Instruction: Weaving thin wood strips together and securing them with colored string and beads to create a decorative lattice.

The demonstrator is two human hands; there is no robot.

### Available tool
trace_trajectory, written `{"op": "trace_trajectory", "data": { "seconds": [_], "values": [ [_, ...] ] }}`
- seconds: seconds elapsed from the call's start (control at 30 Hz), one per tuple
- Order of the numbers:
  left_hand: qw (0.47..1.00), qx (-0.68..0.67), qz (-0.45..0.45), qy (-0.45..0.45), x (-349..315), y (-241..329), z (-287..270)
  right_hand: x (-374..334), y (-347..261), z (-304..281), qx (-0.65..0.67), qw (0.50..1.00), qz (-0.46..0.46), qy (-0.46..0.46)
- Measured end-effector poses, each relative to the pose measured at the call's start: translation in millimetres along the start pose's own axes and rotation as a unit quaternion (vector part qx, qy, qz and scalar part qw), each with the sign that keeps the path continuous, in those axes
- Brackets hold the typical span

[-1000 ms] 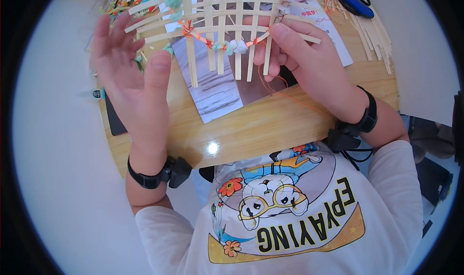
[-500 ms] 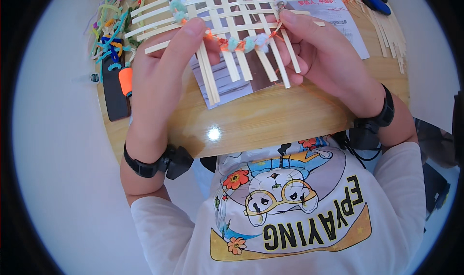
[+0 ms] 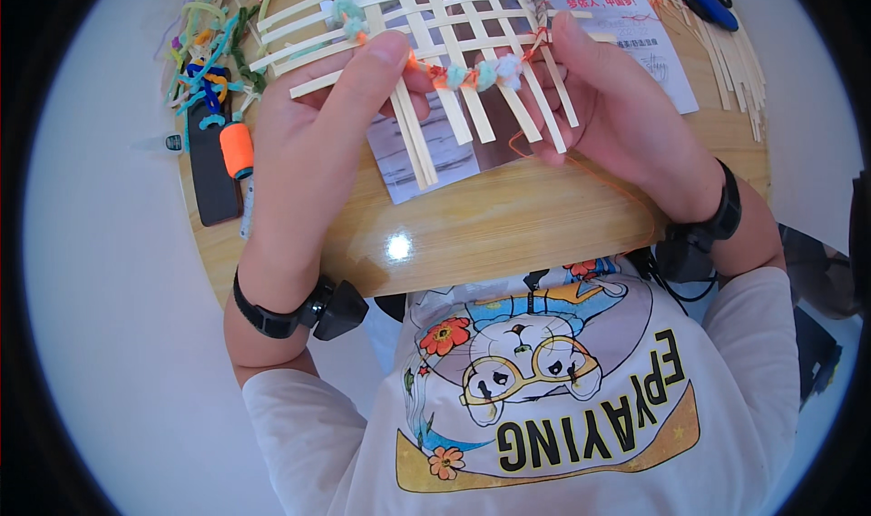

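Note:
A loosely woven lattice of pale bamboo strips (image 3: 420,28) is held up over the near part of the table, its top cut off by the picture's edge. Fluffy mint, white and orange yarn (image 3: 486,74) winds around the lattice near the strip ends. My left hand (image 3: 318,126) pinches the lower left corner, thumb on top and fingers underneath. At the lower right, my right hand (image 3: 635,121) grips the lattice, its thumb upright by the edge and its fingers curled behind the strips. A thin orange thread (image 3: 626,194) trails from near my right fingers onto the table.
Left of my left hand lie an orange thread spool (image 3: 237,149), a dark flat bar (image 3: 214,176) and tangled coloured fuzzy stems (image 3: 210,62). Printed sheets (image 3: 426,164) lie under the lattice. Loose strips (image 3: 726,71) and a blue-handled tool (image 3: 703,0) are at the far right.
Both hands have shifted slightly right with the lattice. My right thumb has moved up along its edge, and more of the orange spool shows.

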State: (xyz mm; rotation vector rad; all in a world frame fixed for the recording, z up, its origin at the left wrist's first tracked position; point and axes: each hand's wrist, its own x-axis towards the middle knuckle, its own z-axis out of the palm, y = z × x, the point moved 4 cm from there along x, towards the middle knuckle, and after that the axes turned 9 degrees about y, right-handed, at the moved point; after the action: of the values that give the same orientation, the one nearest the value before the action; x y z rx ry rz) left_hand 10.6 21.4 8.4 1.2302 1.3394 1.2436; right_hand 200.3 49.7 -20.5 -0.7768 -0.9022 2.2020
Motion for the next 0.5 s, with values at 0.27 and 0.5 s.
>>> {"op": "trace_trajectory", "data": {
  "seconds": [0.27,0.5],
  "values": [
    [0.998,0.056,-0.026,-0.022,-5.2,-9.6,8.9,-0.9,9.2,-2.7,-0.033,0.998,0.043,0.009],
    [0.996,-0.018,-0.071,-0.044,-8.5,-11.8,9.5,-1.0,9.4,5.3,0.009,0.998,0.050,-0.022]
  ]
}}
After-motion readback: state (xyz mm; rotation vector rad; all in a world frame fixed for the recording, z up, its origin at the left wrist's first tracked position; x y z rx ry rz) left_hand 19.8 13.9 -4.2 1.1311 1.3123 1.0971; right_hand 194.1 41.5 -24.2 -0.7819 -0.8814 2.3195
